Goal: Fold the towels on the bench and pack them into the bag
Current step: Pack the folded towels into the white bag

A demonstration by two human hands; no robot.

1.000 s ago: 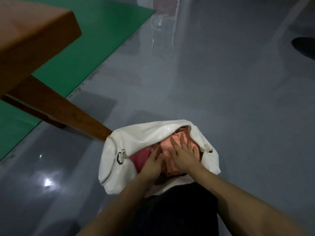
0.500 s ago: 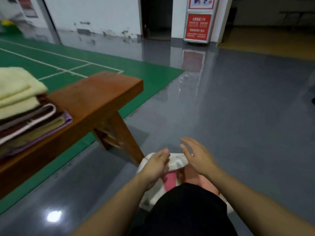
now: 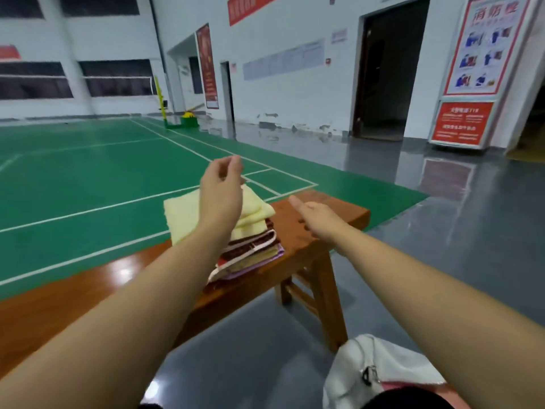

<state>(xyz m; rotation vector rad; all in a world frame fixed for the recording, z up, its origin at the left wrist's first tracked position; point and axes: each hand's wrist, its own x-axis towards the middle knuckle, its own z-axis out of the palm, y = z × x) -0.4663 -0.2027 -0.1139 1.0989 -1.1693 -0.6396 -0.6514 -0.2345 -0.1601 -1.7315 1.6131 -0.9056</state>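
Head view: left hand (image 3: 219, 196) and right hand (image 3: 317, 216), loosely curled, empty, above towels (image 3: 253, 231).

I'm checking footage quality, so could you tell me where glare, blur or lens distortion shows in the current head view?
Head view: glare spot on the bench top left of the towels, wet-looking sheen on the grey floor; left hand and right hand slightly motion-blurred; wide-angle stretch enlarges the forearms; wall posters soft.
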